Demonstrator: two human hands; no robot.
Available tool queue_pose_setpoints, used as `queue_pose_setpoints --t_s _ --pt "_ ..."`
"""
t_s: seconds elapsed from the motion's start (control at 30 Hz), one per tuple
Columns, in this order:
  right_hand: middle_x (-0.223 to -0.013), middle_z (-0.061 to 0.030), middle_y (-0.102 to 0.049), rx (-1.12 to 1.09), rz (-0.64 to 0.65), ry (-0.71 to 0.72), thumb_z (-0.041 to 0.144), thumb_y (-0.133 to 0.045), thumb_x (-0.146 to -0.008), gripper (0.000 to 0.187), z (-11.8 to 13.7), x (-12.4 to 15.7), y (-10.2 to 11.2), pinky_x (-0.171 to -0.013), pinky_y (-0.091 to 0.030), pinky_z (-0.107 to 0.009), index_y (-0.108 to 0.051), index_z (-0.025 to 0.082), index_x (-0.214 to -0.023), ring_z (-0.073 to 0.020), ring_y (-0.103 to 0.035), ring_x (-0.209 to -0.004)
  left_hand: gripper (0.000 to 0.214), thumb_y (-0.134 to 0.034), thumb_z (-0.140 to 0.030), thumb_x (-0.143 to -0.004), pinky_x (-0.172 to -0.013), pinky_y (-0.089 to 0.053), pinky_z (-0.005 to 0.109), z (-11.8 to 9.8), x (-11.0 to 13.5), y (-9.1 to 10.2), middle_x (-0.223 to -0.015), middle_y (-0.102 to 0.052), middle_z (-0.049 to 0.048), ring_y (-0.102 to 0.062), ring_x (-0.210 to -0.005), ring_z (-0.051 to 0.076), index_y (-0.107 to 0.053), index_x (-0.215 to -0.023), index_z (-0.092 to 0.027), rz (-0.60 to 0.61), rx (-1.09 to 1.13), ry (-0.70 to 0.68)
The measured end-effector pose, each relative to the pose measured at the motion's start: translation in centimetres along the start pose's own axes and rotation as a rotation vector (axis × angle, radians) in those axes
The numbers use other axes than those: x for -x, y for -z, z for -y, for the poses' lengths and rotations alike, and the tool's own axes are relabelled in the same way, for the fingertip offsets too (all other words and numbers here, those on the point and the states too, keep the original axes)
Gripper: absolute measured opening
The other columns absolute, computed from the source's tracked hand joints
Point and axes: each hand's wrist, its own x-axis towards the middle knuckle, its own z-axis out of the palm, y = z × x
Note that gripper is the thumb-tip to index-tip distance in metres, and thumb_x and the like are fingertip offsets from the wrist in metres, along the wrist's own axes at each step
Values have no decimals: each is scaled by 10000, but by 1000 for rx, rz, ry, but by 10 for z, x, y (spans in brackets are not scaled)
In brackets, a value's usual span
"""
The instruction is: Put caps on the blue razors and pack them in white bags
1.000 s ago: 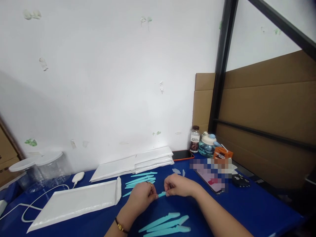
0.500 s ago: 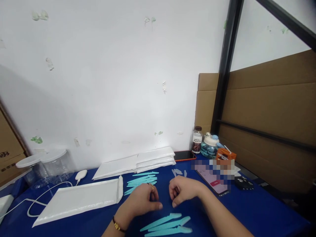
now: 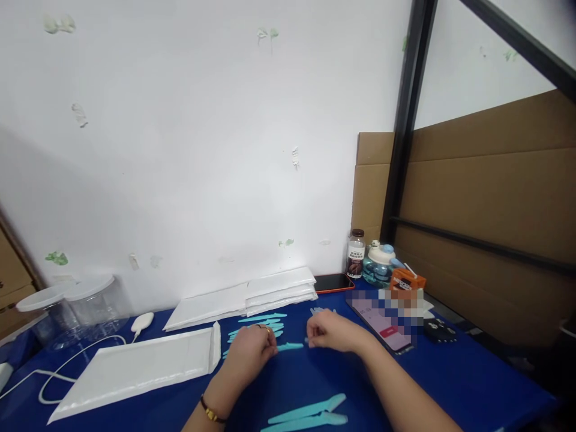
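My left hand (image 3: 252, 349) is closed on a teal eyebrow razor (image 3: 290, 347), whose head points right toward my other hand. My right hand (image 3: 330, 332) pinches a small translucent piece (image 3: 306, 341), apparently a blade cap, just off the razor's tip. Two more razors (image 3: 308, 409) lie side by side in front of me, with paler tips to the right. Beyond my left hand, several teal razors (image 3: 263, 317) are spread in a group, partly hidden by it. Small clear caps (image 3: 320, 311) lie behind my right hand, which partly covers them.
A white padded envelope (image 3: 139, 366) lies at left, with more envelopes (image 3: 279, 288) stacked along the wall. Clear tubs (image 3: 96, 306) and a white cable stand far left. A phone (image 3: 380, 321), an orange carton (image 3: 407, 281), a jug (image 3: 378, 267) and a bottle (image 3: 356, 255) are at right.
One of three razors in front is gone from there, and my left hand now holds a razor. Both hands moved slightly farther from me; my right now pinches a small translucent piece.
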Motion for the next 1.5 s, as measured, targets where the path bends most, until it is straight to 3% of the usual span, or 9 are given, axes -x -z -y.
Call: queue_pose_setpoints --t_s 0.13,0.27,0.43,0.53,0.77,0.9,1.13,1.3,1.5 --pt "-678 -17 -641 8 -205 -96 206 -614 -728 73 -17 1 14 -519 -366 -183 -648 144 -743 -114 -563 -591 106 -551 -238 -761 -712 -352 258 20 -4 14 -862 -649 8 -569 -833 167 -630 -829 -219 -96 -50 133" --pt "-685 -10 -635 16 -199 -22 231 -668 -679 94 -15 5 16 -539 -373 -193 -664 152 -730 -119 -557 -606 248 -607 -288 -719 -764 -376 260 14 2 14 -977 -617 20 -541 -902 175 -605 -957 -216 -144 71 81" --pt "-665 4 -623 -26 -40 113 278 -650 -698 138 -2 7 14 -520 -363 -182 -696 157 -746 -101 -521 -579 306 -682 -431 -644 -603 -370 212 -23 17 -6 -842 -608 -39 -530 -732 126 -625 -890 -256 160 233 -128" --pt "-646 5 -615 -13 -51 107 277 -632 -713 147 -2 7 15 -510 -352 -181 -701 152 -744 -97 -505 -567 244 -687 -397 -640 -572 -356 215 -35 17 -18 -815 -622 -35 -537 -701 126 -636 -827 -248 231 165 -179" --pt "-740 -5 -629 7 -77 91 252 -623 -727 138 -1 6 12 -572 -382 -197 -696 176 -817 -115 -531 -639 155 -455 -241 -815 -648 -363 249 -22 5 -14 -839 -637 21 -558 -775 156 -608 -808 -211 32 -1 -43" --pt "-873 -16 -594 104 -118 143 226 -710 -646 248 5 0 -2 -615 -397 -203 -672 198 -890 -130 -541 -721 181 -583 -355 -745 -657 -365 251 -19 5 -15 -879 -623 8 -546 -828 174 -593 -870 -225 46 9 -37" --pt "-834 -15 -593 239 -54 189 218 -662 -713 147 7 -10 -19 -624 -375 -201 -670 192 -857 -128 -546 -723 158 -433 -153 -800 -643 -373 262 -23 -1 -19 -788 -631 40 -574 -748 173 -585 -776 -192 44 -105 -42" --pt "-772 -14 -616 180 -92 197 222 -632 -755 65 3 -10 -9 -596 -372 -194 -681 181 -769 -121 -552 -687 202 -382 -164 -842 -703 -393 269 -20 -3 -6 -832 -623 65 -575 -795 177 -581 -806 -173 -25 -159 -84" --pt "-730 -16 -644 52 -271 16 225 -598 -764 107 -21 0 16 -578 -398 -209 -684 167 -735 -129 -578 -635 249 -349 -213 -891 -777 -379 315 19 -3 17 -918 -628 69 -568 -898 205 -595 -865 -184 -132 -225 56"
